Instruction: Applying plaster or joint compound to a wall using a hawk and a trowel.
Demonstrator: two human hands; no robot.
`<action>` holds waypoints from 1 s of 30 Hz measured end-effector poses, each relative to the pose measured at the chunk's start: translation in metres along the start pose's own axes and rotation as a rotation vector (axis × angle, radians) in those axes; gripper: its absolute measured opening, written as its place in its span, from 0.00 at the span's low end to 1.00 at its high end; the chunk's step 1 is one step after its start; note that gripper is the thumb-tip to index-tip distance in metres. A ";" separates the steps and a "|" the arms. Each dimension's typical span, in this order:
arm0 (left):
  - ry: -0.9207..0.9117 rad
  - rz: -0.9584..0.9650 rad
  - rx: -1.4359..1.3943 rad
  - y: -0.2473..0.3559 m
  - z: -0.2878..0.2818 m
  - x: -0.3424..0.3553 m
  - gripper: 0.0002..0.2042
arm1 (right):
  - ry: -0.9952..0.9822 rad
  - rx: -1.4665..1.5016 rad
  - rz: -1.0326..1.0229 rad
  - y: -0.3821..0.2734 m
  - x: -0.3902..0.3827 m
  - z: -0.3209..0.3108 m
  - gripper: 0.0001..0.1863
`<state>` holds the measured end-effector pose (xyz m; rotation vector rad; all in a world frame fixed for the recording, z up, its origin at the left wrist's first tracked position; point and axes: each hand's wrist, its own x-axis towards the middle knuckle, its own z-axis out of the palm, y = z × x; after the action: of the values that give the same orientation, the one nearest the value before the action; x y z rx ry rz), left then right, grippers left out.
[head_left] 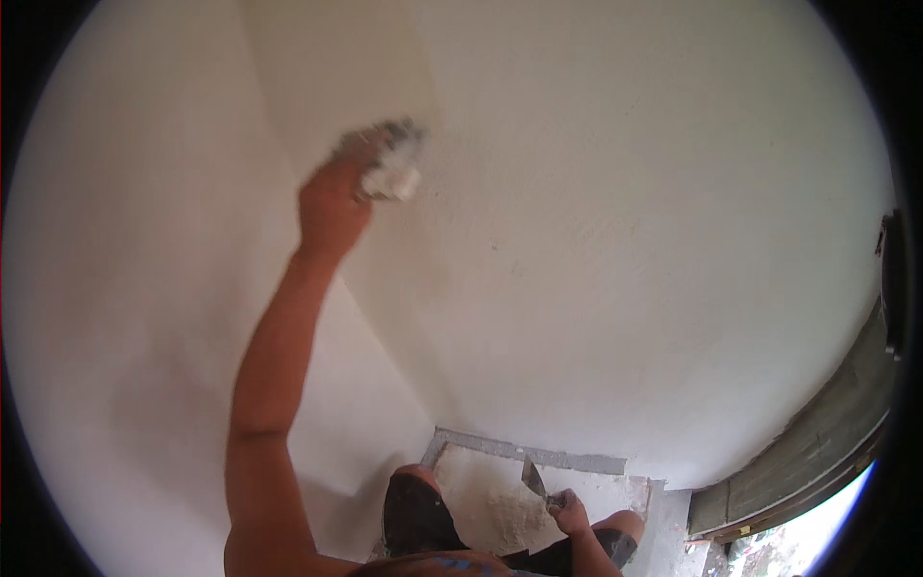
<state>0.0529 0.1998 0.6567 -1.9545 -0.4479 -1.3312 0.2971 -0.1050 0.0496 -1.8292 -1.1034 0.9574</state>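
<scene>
My left hand [330, 207] is raised near the wall corner, closed on a blurred tool [390, 135], apparently a trowel, with a lump of white paste [391, 183] on it; its exact shape is unclear. Low in view, my right hand [567, 510] grips a putty knife [534, 476], its metal blade tilted up. Below that blade, between my knees, a pale surface [461, 471] carries a rough pile of white material [510, 514].
White plastered walls [625, 240] meet in a corner at the left. A grey strip [567, 460] runs along the lower wall edge. At the right are a grey concrete band [808, 442], a dark object [892, 279] and a bright opening [808, 529].
</scene>
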 end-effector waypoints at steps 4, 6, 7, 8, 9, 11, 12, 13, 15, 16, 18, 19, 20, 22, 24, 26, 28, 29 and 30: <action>0.144 -0.067 0.324 -0.039 -0.049 0.149 0.21 | -0.010 -0.043 0.039 0.005 -0.012 -0.003 0.24; 0.130 -0.045 0.303 -0.067 -0.061 0.215 0.23 | -0.011 -0.058 0.045 0.013 -0.021 -0.002 0.23; 0.083 -0.094 0.204 -0.051 -0.066 0.233 0.23 | 0.003 -0.087 0.051 0.016 -0.024 -0.003 0.22; 0.086 -0.079 0.219 -0.053 -0.075 0.251 0.23 | 0.004 -0.104 0.026 0.016 -0.022 0.001 0.21; 0.014 -0.127 0.244 -0.062 -0.072 0.263 0.23 | 0.002 -0.101 0.026 0.007 -0.024 0.000 0.21; -0.060 -0.175 0.255 -0.061 -0.060 0.267 0.23 | 0.006 -0.154 0.074 -0.008 -0.030 -0.007 0.21; -0.121 -0.211 0.252 -0.042 -0.054 0.253 0.22 | 0.013 -0.154 0.086 -0.004 -0.029 -0.010 0.21; -0.192 -0.244 0.283 -0.031 -0.061 0.240 0.22 | 0.008 -0.123 0.035 -0.004 -0.022 -0.006 0.20; -0.164 -0.235 0.251 -0.021 -0.035 0.197 0.21 | 0.019 -0.105 0.041 0.004 -0.030 -0.011 0.20; -0.118 -0.212 0.254 -0.019 -0.025 0.181 0.21 | 0.021 -0.061 0.038 0.002 -0.027 -0.011 0.20; -0.108 -0.151 0.417 -0.057 0.005 0.143 0.24 | -0.017 0.035 0.034 -0.011 -0.024 -0.015 0.20; -0.049 -0.125 0.349 -0.040 0.020 0.107 0.22 | -0.021 0.034 0.040 -0.014 -0.023 -0.015 0.20; -0.077 -0.167 0.287 -0.028 0.033 0.071 0.24 | -0.048 0.041 0.019 -0.015 -0.022 -0.013 0.21; -0.068 -0.055 0.264 0.004 0.055 -0.011 0.31 | -0.078 0.047 -0.016 -0.011 -0.012 -0.007 0.21; -0.237 -0.105 0.155 0.045 0.054 -0.080 0.37 | -0.079 -0.043 -0.067 0.003 -0.007 0.002 0.22; -0.304 -0.143 0.089 0.067 0.032 -0.115 0.38 | -0.089 -0.054 -0.073 -0.005 -0.014 0.002 0.23; -0.352 -0.087 0.068 0.063 0.020 -0.123 0.38 | -0.059 -0.060 -0.089 -0.015 -0.015 0.002 0.24; -0.245 -0.075 0.062 0.055 0.016 -0.109 0.36 | -0.088 -0.069 -0.076 -0.017 -0.019 0.003 0.24; -0.140 -0.058 0.065 0.048 0.004 -0.076 0.35 | -0.123 -0.073 -0.070 -0.019 -0.019 0.003 0.25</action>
<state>0.0546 0.1780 0.5697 -2.0019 -0.6124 -1.2043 0.2820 -0.1157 0.0690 -1.7969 -1.2847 1.0108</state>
